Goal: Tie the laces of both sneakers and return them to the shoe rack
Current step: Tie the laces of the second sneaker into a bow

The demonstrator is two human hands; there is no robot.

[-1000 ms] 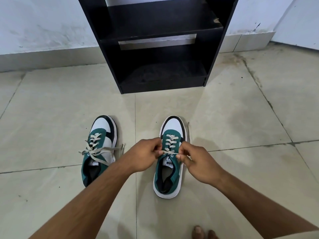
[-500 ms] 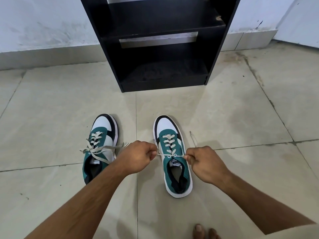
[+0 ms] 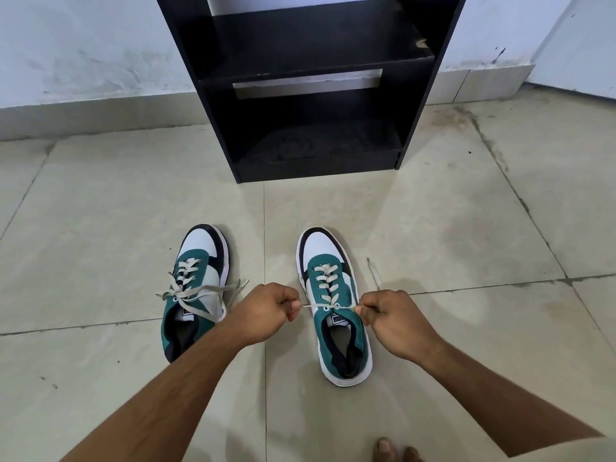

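Note:
Two teal, white and black sneakers stand on the tiled floor, toes toward the rack. The left sneaker (image 3: 195, 288) has loose cream laces spread over its sides. The right sneaker (image 3: 333, 301) sits between my hands. My left hand (image 3: 266, 311) pinches one end of its lace (image 3: 328, 306), and my right hand (image 3: 393, 320) pinches the other end. The lace runs taut across the top eyelets. A free lace tip (image 3: 373, 271) sticks up beyond my right hand. The black shoe rack (image 3: 310, 85) stands farther back with bare shelves.
A pale wall with a tile skirting (image 3: 83, 115) runs behind the rack. Bare toes (image 3: 393, 450) show at the bottom edge. Open floor tiles (image 3: 466, 228) lie between the sneakers and the rack.
My hands have drawn apart, pulling the right sneaker's lace tight sideways. That sneaker has turned, its toe now pointing more to the left.

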